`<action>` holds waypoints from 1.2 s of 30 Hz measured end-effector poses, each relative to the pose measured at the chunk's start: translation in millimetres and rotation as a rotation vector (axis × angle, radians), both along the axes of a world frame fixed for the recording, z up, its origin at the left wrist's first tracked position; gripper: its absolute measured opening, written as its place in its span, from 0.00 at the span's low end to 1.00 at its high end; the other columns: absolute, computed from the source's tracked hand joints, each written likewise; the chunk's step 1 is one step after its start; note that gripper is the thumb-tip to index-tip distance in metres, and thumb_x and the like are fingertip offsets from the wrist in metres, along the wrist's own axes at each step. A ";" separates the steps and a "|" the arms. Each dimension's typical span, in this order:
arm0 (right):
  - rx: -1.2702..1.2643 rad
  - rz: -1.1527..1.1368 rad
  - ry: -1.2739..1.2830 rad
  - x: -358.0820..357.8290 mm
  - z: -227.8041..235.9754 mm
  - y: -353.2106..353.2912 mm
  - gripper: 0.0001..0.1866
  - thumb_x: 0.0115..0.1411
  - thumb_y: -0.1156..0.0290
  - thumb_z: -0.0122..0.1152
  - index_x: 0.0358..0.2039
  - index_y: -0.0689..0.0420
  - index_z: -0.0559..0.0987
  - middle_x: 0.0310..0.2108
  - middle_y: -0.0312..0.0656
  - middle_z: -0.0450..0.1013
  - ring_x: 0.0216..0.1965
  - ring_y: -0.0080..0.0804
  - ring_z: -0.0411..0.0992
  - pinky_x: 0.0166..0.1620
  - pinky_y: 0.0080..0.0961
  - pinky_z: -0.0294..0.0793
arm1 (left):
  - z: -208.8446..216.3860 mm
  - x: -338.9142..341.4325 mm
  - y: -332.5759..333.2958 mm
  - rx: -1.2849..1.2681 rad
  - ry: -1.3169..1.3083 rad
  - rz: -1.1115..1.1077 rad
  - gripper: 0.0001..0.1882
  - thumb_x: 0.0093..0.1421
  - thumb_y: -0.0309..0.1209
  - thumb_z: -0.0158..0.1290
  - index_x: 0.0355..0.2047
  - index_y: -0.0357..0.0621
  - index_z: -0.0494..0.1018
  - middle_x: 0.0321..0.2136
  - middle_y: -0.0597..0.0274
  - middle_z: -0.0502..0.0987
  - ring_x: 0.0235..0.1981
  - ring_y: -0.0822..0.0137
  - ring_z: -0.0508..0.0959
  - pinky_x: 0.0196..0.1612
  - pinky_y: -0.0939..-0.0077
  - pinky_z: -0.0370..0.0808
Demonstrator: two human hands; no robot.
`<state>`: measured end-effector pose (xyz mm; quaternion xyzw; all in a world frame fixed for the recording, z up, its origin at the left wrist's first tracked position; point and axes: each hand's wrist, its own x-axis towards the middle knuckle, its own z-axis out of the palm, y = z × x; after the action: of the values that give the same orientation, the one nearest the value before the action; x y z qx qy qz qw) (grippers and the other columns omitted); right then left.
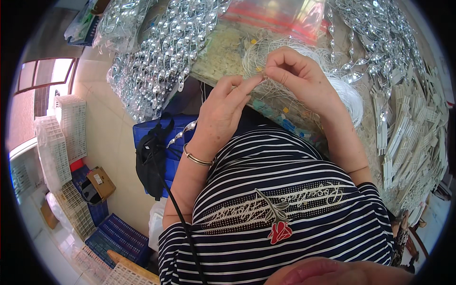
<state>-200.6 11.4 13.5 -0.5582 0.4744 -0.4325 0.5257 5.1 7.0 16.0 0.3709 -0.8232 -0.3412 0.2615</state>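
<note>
My left hand (222, 107) and my right hand (302, 81) meet fingertip to fingertip above the near edge of the worktable (216, 57). My right thumb and forefinger are pinched together. The left fingers are closed too, with the forefinger reaching to that pinch. Something small and pale sits between the tips, too tiny to name. Loose white string (261, 46) lies tangled just behind the hands, and a thicker skein of white string (350, 97) is beside my right wrist.
Shiny silver twisted strips (161, 45) hang in a mass at left; more twisted strips (380, 28) lie far right. Flat pale strips (413, 137) are piled right. A clear red-edged plastic bag (285, 19) lies at the back. Crates (118, 240) and a cardboard box (101, 183) stand at left.
</note>
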 end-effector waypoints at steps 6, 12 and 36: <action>0.177 -0.060 -0.138 -0.4 9.8 1.1 0.07 0.62 0.67 0.53 0.35 0.56 0.73 0.25 0.24 0.63 0.23 0.09 0.54 0.25 0.08 0.53 | -5.2 3.2 0.8 0.043 0.037 -0.029 0.22 0.53 0.19 0.52 0.50 0.47 0.71 0.38 0.56 0.72 0.41 0.62 0.72 0.45 0.76 0.69; 0.220 -0.054 -0.300 1.0 9.1 0.5 0.08 0.64 0.65 0.49 0.34 0.55 0.71 0.25 0.25 0.63 0.20 0.10 0.51 0.23 0.09 0.50 | -5.6 2.2 1.7 0.123 0.061 -0.027 0.22 0.52 0.18 0.53 0.49 0.46 0.72 0.38 0.56 0.72 0.42 0.62 0.73 0.46 0.76 0.69; 0.032 0.006 -0.062 6.6 15.1 7.7 0.04 0.63 0.72 0.50 0.36 0.58 0.70 0.30 0.29 0.66 0.33 0.13 0.63 0.37 0.11 0.63 | -2.4 -26.7 -2.6 0.643 0.590 0.128 0.05 0.54 0.23 0.57 0.32 0.38 0.76 0.32 0.66 0.76 0.32 0.77 0.75 0.38 0.84 0.71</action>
<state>-194.0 19.0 28.6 -0.5376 0.4629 -0.4404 0.5501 -21.6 4.4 13.7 0.3704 -0.5406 -0.6545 0.3770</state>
